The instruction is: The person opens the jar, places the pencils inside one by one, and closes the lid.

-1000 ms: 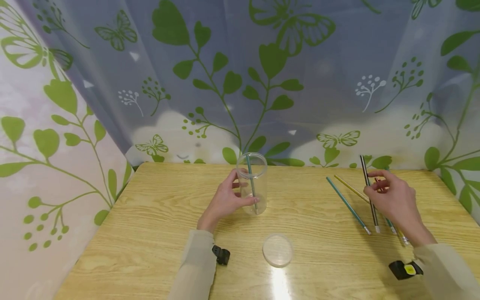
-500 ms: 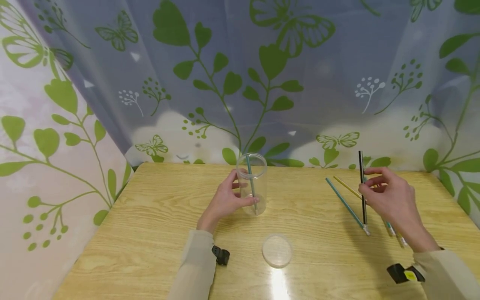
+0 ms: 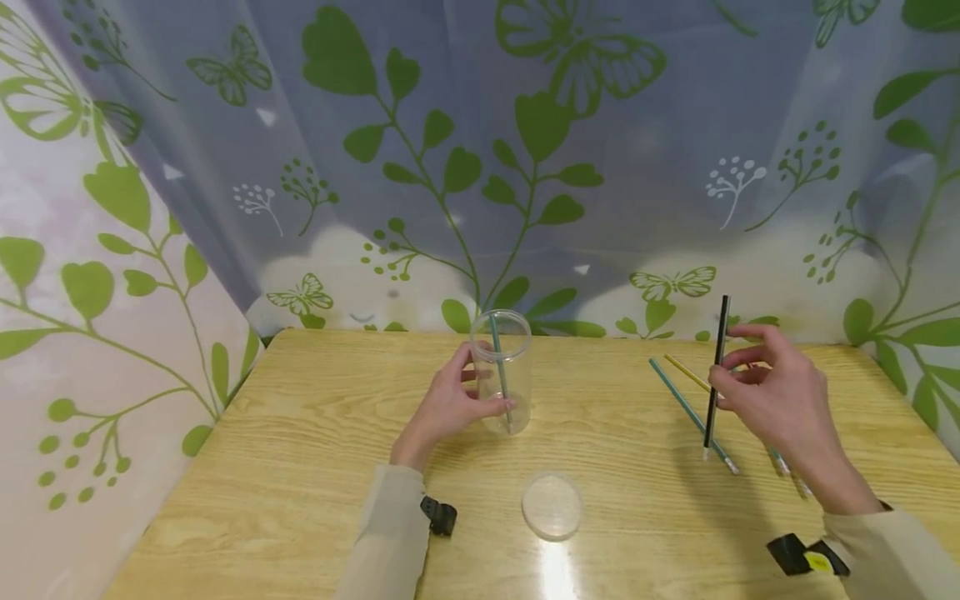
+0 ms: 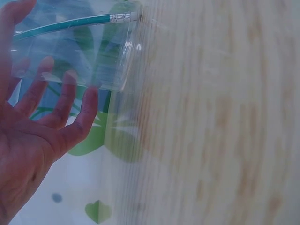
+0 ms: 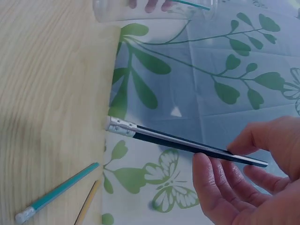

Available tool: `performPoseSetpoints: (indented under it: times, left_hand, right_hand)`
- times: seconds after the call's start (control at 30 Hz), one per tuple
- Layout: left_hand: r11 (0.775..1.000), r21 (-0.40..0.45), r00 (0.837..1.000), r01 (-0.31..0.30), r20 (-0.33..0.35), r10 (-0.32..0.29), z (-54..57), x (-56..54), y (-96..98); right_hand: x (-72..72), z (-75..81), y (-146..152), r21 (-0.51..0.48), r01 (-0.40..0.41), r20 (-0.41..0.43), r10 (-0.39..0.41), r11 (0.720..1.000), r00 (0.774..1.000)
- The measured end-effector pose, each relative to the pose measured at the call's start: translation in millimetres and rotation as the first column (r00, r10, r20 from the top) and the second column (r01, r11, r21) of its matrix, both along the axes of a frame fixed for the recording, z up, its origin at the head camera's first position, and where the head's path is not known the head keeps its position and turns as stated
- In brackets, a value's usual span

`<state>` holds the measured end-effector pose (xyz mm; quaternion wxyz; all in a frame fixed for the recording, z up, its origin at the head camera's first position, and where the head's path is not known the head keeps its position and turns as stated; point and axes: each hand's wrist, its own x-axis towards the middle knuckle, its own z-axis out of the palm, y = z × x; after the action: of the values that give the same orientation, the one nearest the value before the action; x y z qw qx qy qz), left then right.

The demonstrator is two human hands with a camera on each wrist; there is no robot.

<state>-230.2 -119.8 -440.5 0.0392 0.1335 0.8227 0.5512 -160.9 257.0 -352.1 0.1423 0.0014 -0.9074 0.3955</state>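
My left hand (image 3: 452, 406) grips a clear plastic jar (image 3: 517, 383) that stands upright on the table, thumb in front and fingers behind. A teal pencil (image 4: 70, 23) leans inside the jar, its eraser end at the bottom. Between thumb and fingertips, my right hand (image 3: 783, 396) pinches a black pencil with a pale stripe (image 5: 178, 143), held nearly upright with the eraser end (image 5: 119, 125) down. Beneath it on the table lie another teal pencil (image 3: 686, 406) and a yellow pencil (image 3: 686, 372). More pencils are partly hidden under my right hand.
A round clear lid (image 3: 552, 506) lies flat on the wooden table (image 3: 300, 467), in front of the jar. A curtain with green leaves and butterflies (image 3: 420, 167) hangs along the table's back edge. Each wrist wears a small black camera.
My right hand has lifted the black pencil from among the other pencils and moved it slightly left, turning it more upright. The left hand and jar stay in place.
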Motion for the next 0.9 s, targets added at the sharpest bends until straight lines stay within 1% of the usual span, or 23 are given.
performPoseSetpoints:
  times: [0.2,0.4,0.5,0.6,0.7,0.9]
  left_hand:
    - [1.000,0.007,1.000,-0.005,0.006,0.005,0.6,1.4,0.1]
    - [1.000,0.004,1.000,-0.006,0.008,0.006,1.0,0.9,-0.3]
    - [1.000,0.006,1.000,-0.008,0.006,0.008,1.0,0.0,-0.3]
    - [1.000,0.011,1.000,-0.002,0.005,0.001,0.4,-0.9,0.0]
    - [1.000,0.009,1.000,0.007,0.004,-0.007,-0.4,-1.8,0.4]
    - [1.000,-0.001,1.000,0.012,0.004,-0.012,-0.8,-1.7,-0.1]
  right_hand:
    - [0.5,9.0,-7.4,-0.051,0.000,-0.042,-0.002,0.999,0.999]
    - [-0.7,20.1,-18.7,-0.129,-0.015,-0.051,0.009,0.992,0.999]
    - [-2.5,25.1,-26.3,-0.178,-0.039,-0.066,0.027,0.983,0.997]
    - [-3.4,28.4,-32.7,-0.208,-0.061,-0.089,0.043,0.976,0.995]
    - [-4.7,31.3,-38.0,-0.220,-0.076,-0.105,0.053,0.973,0.993]
    - [-9.3,41.8,-48.1,-0.198,-0.091,-0.115,0.069,0.976,0.991]
